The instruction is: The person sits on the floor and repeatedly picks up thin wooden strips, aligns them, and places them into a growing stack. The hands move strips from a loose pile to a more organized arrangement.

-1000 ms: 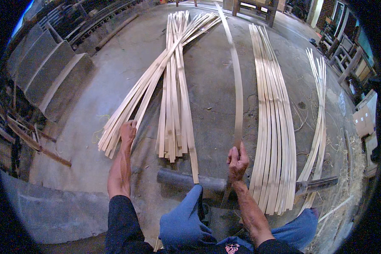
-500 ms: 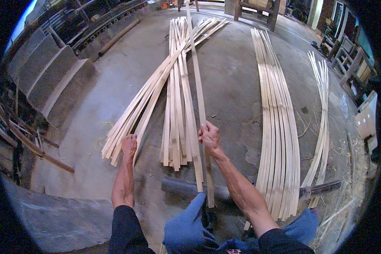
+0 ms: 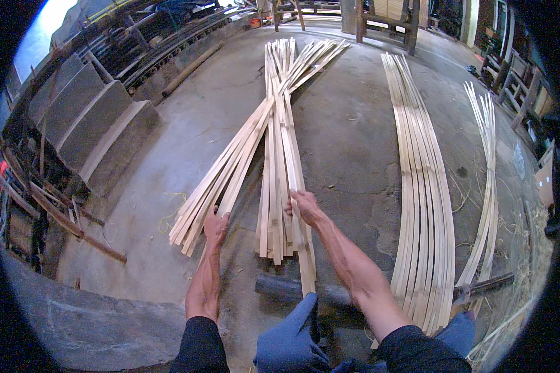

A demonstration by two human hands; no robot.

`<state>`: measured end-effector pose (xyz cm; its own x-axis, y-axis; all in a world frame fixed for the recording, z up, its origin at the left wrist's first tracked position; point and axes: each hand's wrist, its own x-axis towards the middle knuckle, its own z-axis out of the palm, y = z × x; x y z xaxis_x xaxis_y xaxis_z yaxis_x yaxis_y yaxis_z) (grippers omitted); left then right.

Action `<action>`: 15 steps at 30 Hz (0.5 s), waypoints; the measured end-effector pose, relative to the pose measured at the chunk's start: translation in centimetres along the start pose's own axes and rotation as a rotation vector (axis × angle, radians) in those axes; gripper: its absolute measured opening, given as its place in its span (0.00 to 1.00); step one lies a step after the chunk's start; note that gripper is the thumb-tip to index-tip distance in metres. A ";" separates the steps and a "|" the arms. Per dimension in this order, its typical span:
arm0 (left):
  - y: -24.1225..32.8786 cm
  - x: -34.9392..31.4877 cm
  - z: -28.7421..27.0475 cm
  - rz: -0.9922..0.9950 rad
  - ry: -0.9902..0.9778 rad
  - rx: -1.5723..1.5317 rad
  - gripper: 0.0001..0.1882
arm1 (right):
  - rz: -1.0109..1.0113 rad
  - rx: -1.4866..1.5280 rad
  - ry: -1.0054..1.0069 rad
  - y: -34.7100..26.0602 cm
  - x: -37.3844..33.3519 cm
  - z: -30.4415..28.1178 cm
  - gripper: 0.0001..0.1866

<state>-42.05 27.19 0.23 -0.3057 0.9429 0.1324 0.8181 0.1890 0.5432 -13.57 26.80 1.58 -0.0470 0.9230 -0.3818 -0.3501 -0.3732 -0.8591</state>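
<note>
Long pale bamboo strips lie on the floor in two crossing piles. My left hand [image 3: 215, 226] is closed at the near end of the slanted pile [image 3: 230, 158], gripping a strip at its right edge. Beside the straighter pile [image 3: 272, 205], my right hand [image 3: 305, 208] is closed around a bamboo strip [image 3: 306, 267]. That strip lies along the pile's right side, its near end by my blue-clad knee [image 3: 289, 336]. The fingertips of both hands are partly hidden.
To my right lie a wide row of strips [image 3: 422, 186] and a thinner bundle [image 3: 484, 168]. A dark pole [image 3: 280, 287] runs crosswise under the near ends. Concrete steps [image 3: 115, 133] and a curved metal sheet [image 3: 99, 323] are at left. Wooden frames [image 3: 389, 28] stand far off.
My right hand has lowered its strip from above the floor onto the right side of the straighter pile. My left hand stays at the slanted pile. The whole view has shifted slightly.
</note>
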 end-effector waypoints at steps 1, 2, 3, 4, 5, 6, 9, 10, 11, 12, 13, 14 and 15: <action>0.1 0.4 -0.2 0.106 0.016 0.000 0.25 | 0.009 0.021 -0.069 0.3 -0.4 -0.3 0.13; -0.1 0.9 -0.4 0.217 0.043 0.007 0.25 | 0.017 -0.057 -0.074 1.2 -1.4 -0.6 0.14; -0.1 1.8 -0.4 0.265 0.060 0.097 0.23 | 0.000 -0.148 -0.087 2.6 -3.2 -0.9 0.16; -0.2 3.2 -0.7 0.235 -0.034 0.080 0.23 | -0.014 -0.237 -0.097 3.8 -4.8 -1.2 0.19; -0.3 4.1 -0.8 0.269 -0.004 0.083 0.24 | -0.034 -0.194 -0.047 4.9 -6.1 -1.2 0.20; -0.2 4.9 -0.9 0.297 0.016 0.084 0.24 | -0.051 -0.147 0.006 5.8 -7.2 -0.9 0.22; 1.5 6.5 -1.2 0.151 -0.011 0.163 0.26 | -0.072 -0.247 0.093 5.5 -7.3 0.4 0.25; 2.4 5.7 -0.8 0.120 0.050 0.185 0.27 | -0.107 -0.296 0.095 4.6 -6.5 0.9 0.26; 3.5 4.8 -0.3 0.090 0.144 0.207 0.28 | -0.170 -0.227 0.067 3.4 -5.3 1.4 0.22; 4.2 4.1 -0.4 0.078 0.261 0.232 0.29 | -0.219 -0.351 0.106 2.9 -5.0 1.8 0.21; 5.2 3.1 -0.1 0.070 0.310 0.122 0.32 | -0.333 -0.450 0.109 2.3 -4.3 2.3 0.19; 5.4 1.2 0.2 0.095 0.376 -0.019 0.32 | -0.436 -0.573 0.097 2.1 -4.0 2.3 0.18; 5.6 -1.4 1.1 0.042 0.416 -0.035 0.32 | -0.427 -0.818 0.146 2.0 -3.9 2.5 0.16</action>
<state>-36.50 27.28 2.22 -0.4492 0.7567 0.4750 0.8190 0.1363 0.5573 -16.40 22.63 2.21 0.0716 0.9970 0.0303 0.4592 -0.0060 -0.8883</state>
